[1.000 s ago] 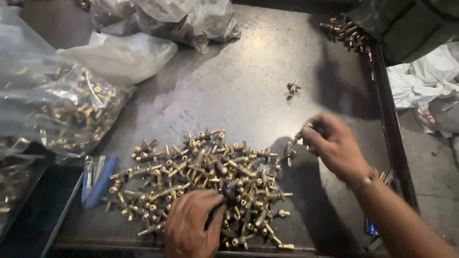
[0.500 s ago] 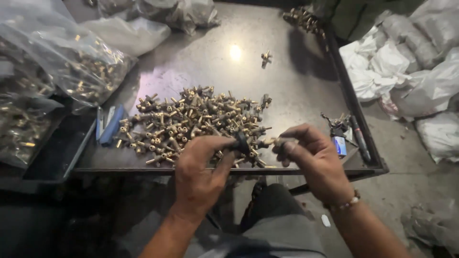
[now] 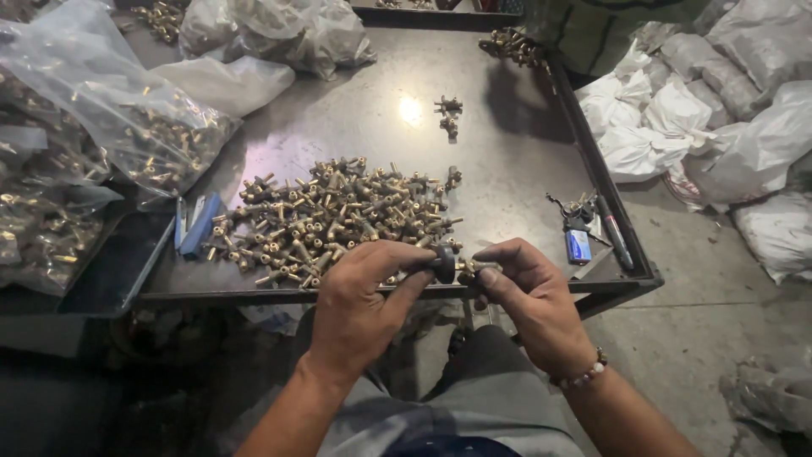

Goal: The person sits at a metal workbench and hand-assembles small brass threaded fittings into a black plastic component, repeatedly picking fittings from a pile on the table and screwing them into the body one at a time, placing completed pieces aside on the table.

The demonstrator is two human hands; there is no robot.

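left hand [image 3: 359, 296] pinched a dark round knob [image 3: 443, 261] | right hand [image 3: 529, 296] gripped a small brass fitting [image 3: 470, 268] against it | both sat just over the metal tray's [image 3: 524, 195] near edge, beside the pile of brass fittings [image 3: 338, 216]

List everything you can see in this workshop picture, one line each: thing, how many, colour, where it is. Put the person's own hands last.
brass fittings pile: too many to count, brass, middle of the tray
metal tray table: one, dark grey, centre
loose fittings: a few, brass, far part of the tray
clear bags of fittings: several, left side
white sacks: many, on the floor at right
blue tool: one, left edge of the tray
keys and marker: small cluster, right edge of the tray
brass fitting: one, held between both hands
left hand: grips a dark part against the fitting
right hand: holds the fitting, beaded bracelet on wrist
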